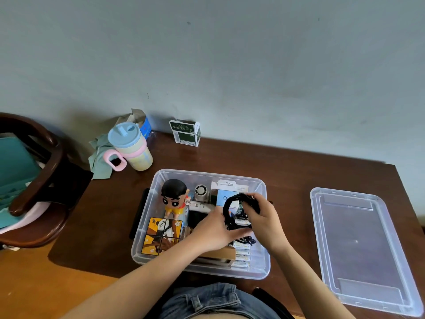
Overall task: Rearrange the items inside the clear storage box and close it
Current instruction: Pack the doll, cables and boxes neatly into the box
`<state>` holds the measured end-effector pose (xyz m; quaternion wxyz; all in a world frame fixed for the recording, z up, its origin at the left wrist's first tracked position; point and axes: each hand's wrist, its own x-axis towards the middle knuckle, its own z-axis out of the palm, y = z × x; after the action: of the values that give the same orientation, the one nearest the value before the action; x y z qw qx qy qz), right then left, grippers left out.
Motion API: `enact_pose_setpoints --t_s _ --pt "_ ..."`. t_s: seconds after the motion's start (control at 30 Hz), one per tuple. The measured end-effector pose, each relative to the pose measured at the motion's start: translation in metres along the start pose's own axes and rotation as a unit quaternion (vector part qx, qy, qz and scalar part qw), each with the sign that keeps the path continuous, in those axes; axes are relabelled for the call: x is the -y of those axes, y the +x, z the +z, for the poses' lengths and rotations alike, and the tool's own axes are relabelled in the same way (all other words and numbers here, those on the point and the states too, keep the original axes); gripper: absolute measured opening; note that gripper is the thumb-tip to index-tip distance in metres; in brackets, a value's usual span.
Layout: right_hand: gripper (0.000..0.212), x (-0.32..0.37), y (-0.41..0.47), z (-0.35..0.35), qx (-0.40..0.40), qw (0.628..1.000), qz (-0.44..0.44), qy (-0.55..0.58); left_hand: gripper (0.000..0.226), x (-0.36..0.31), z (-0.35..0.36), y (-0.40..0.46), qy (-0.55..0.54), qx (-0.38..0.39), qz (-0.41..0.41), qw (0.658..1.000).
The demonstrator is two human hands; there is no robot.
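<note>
While both hands' fingers grip it over the clear plastic storage box (pixel 147 229), left hand (pixel 215 230) and right hand (pixel 264 217), the coiled black cable (pixel 232 209) looks light and floppy, best held across its loops.

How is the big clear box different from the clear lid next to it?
The clear box is deep with tall walls; the lid is flat and shallow. The box holds things, such as a doll and a panda cube; the lid holds nothing. Both hands work inside the box; the lid lies untouched to its right. Both are see-through plastic on the brown table.
</note>
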<state>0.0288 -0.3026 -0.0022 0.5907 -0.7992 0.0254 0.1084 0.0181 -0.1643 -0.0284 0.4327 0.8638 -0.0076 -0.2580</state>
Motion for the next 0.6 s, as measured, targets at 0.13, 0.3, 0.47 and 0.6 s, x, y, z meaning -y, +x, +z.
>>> enact_pose_setpoints --t_s 0.13,0.3,0.47,0.6 --pt "0.029 0.000 -0.002 0.003 0.010 1.000 -0.012 0.026 0.013 -0.008 -0.001 -0.001 -0.041 0.072 -0.003 0.997" --pt "0.026 -0.004 -0.004 -0.001 -0.015 0.999 -0.034 0.022 0.015 -0.001 0.003 0.001 -0.109 0.069 -0.078 0.989" --pt "0.027 -0.011 0.000 -0.009 -0.084 0.996 -0.035 -0.014 0.024 -0.002 -0.001 -0.005 -0.103 0.066 -0.085 0.989" --pt "0.023 -0.015 0.005 -0.012 -0.130 0.991 -0.016 -0.008 0.019 0.001 -0.022 -0.017 -0.159 0.062 -0.038 0.985"
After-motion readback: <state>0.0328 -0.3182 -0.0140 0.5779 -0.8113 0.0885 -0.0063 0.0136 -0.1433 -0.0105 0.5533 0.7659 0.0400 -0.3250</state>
